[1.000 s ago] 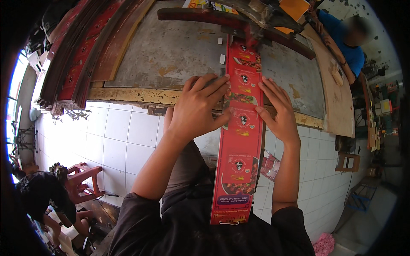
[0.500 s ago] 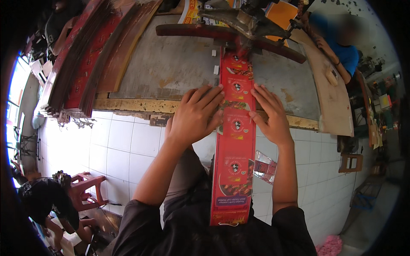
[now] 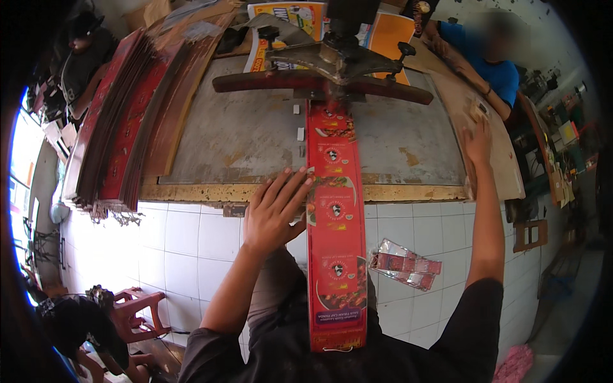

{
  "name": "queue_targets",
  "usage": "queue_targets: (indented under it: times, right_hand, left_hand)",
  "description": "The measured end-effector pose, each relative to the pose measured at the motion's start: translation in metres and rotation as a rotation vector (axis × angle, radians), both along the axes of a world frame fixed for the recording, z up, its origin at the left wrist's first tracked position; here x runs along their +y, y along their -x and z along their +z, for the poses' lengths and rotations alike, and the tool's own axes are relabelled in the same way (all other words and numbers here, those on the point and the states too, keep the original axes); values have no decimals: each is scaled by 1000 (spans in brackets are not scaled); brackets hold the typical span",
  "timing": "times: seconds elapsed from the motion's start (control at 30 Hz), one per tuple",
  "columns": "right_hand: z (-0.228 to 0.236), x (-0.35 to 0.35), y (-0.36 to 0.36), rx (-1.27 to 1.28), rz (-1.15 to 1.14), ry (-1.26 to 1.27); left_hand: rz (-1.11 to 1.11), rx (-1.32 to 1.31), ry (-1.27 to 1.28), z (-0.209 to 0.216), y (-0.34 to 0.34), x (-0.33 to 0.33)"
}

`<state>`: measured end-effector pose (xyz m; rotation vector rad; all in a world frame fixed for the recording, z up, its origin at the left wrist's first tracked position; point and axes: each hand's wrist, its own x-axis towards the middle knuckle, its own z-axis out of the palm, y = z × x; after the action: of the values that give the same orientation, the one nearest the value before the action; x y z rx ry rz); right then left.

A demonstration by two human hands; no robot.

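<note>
across worn table edge [image 3: 415, 193], flat strip [image 3: 335, 239]

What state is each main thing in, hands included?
Red strip: straight, overhanging the table's near edge
Left hand: open, at strip's left edge
Right hand: extended over brown board; grip unclear
Dark metal frame: at strip's far end
Red panels: stacked at table's left
Clear-and-red packs: lying, overlapping

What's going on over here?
A person's open left hand rests along the left edge of a long, flat, red printed strip. The strip runs over a worn grey tabletop to a dark metal fixture with a curved bar. Their right hand is off the strip, beside a small pale block.
</note>
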<state>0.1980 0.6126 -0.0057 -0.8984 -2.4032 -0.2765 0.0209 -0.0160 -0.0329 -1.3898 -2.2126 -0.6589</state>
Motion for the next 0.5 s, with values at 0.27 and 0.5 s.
queue_targets:
  times: [0.27,0.5]
  right_hand:
    - [-16,84,8,8,-140,39]
    - [-2,49,13,162,-100,45]
  left_hand:
    - [99,133,-84,-19,2,12]
    - [148,141,-111,-16,-2,19]
